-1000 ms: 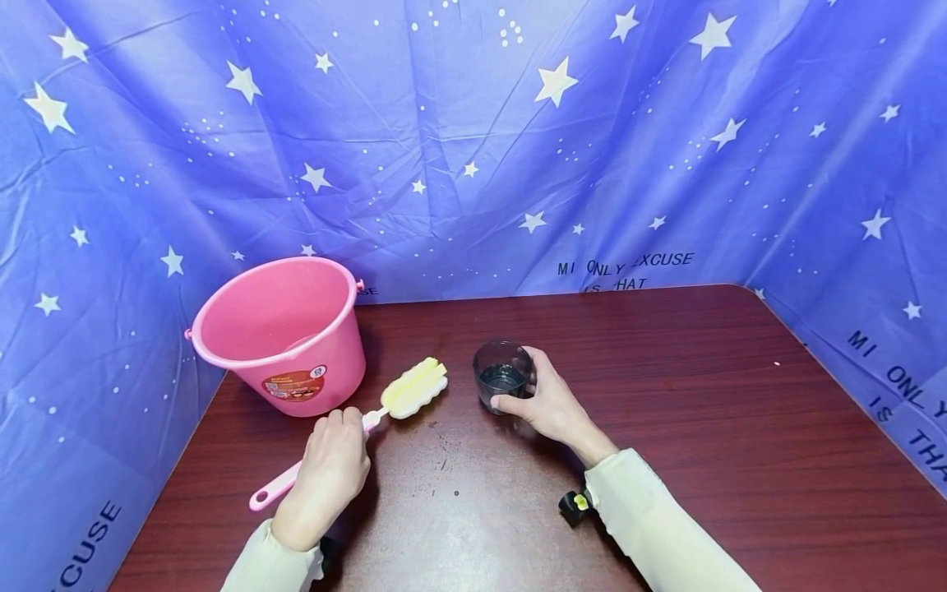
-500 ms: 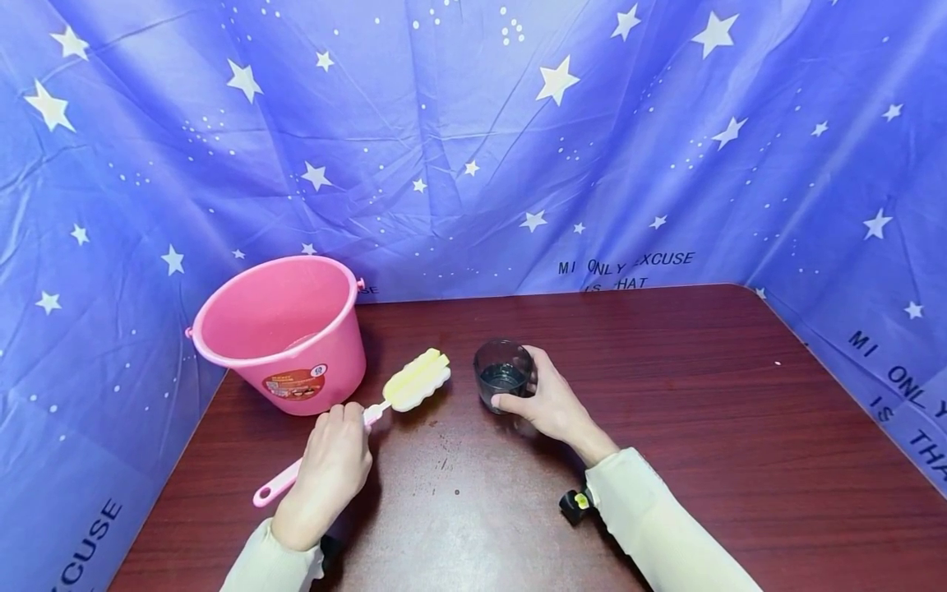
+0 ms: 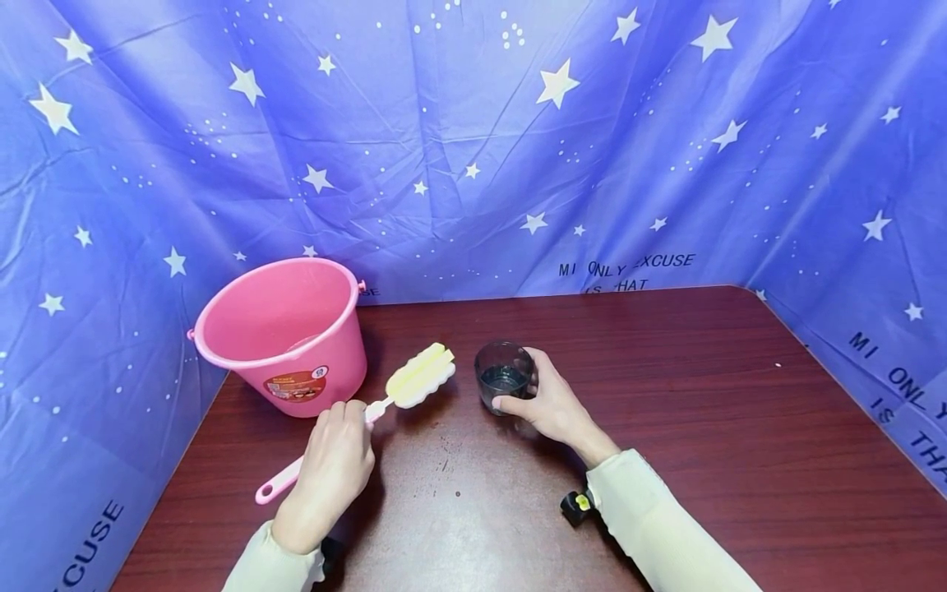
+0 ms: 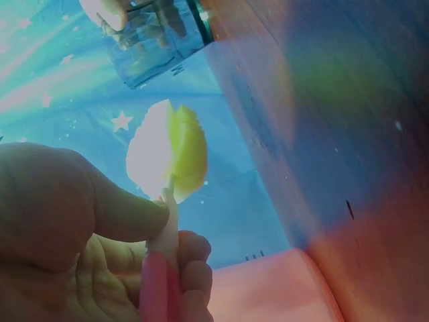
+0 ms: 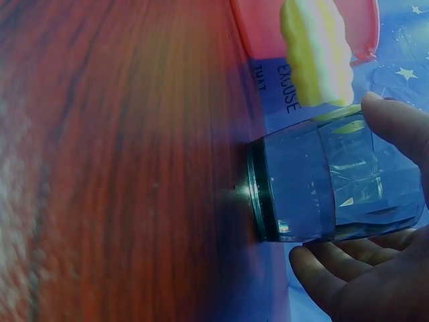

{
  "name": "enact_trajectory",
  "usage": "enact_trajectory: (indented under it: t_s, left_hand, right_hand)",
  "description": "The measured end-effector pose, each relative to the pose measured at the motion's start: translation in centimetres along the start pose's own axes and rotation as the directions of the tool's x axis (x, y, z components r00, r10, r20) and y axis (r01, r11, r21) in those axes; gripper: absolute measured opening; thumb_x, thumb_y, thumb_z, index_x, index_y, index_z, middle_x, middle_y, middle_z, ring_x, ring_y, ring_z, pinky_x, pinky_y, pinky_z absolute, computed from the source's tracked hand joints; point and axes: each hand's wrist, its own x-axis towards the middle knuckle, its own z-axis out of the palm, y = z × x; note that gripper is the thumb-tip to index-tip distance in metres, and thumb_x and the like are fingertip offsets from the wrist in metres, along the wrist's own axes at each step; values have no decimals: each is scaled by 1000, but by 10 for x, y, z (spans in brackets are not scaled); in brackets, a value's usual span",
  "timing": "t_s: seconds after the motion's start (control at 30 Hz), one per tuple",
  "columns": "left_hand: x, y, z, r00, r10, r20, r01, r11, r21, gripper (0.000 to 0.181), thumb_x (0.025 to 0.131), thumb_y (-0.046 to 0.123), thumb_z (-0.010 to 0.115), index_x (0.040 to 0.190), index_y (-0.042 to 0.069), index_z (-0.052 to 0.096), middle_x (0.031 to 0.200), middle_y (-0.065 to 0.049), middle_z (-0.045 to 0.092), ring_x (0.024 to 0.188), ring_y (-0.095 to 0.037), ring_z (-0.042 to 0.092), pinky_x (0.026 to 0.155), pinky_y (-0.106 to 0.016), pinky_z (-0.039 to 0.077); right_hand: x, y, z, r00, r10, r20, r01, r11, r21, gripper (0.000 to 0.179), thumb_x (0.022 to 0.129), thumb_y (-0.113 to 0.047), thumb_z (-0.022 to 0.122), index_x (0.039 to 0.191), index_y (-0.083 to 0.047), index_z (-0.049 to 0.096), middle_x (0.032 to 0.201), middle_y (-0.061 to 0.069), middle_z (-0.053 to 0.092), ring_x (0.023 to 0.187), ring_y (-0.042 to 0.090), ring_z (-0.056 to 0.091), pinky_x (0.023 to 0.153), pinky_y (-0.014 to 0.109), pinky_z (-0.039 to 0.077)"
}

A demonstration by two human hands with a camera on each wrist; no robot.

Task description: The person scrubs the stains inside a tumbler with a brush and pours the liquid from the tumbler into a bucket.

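My left hand (image 3: 333, 469) grips the pink handle (image 3: 279, 483) of a sponge brush, thumb along its neck in the left wrist view. The brush's yellow and white sponge head (image 3: 420, 376) points up and right, held above the table just left of the glass. A dark see-through glass (image 3: 503, 378) with some clear liquid in it stands upright on the table. Around its right side my right hand (image 3: 555, 403) holds it, thumb in front and fingers behind. The right wrist view shows the faceted glass (image 5: 335, 181) between thumb and fingers, with the sponge head (image 5: 316, 50) close by.
A pink bucket (image 3: 348, 362) with a round label stands at the back left, close behind the left hand. Small wet spots dot the dark red wooden table (image 3: 459, 526) in front of the glass. A blue star-patterned cloth (image 3: 444, 255) hangs behind and at both sides.
The sponge brush has risen slightly and shifted a little right, toward the glass, in my left hand. My right hand and the glass have stayed in place.
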Motion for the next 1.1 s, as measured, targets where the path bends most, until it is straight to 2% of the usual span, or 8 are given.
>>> enact_trajectory:
  t_s: [0.5, 0.77, 1.1]
  left_hand:
    - [1, 3, -1, 996, 39, -79, -41, 999, -13, 14, 76, -5, 66, 79, -4, 52, 67, -12, 44, 60, -32, 42, 57, -39, 37]
    - [1, 5, -3, 998, 20, -64, -21, 1000, -23, 13, 77, -4, 65, 82, -4, 53, 69, -12, 45, 61, -32, 42, 58, -39, 37]
    - [2, 8, -6, 995, 34, -95, -33, 999, 9, 14, 78, -2, 66, 84, -3, 54, 71, -13, 47, 64, -34, 46, 58, -40, 38]
  right_hand:
    - [1, 1, 0, 1000, 5, 8, -5, 1000, -1, 80, 73, -24, 83, 136, -9, 36, 131, 15, 51, 113, 30, 58, 95, 44, 44]
    - [0, 1, 0, 1000, 5, 6, -5, 1000, 0, 81, 73, -24, 83, 137, -9, 36, 131, 15, 51, 113, 30, 58, 95, 44, 45]
    - [0, 1, 0, 1000, 3, 6, -3, 1000, 15, 81, 73, -22, 83, 137, -10, 36, 131, 15, 51, 111, 31, 59, 93, 45, 45]
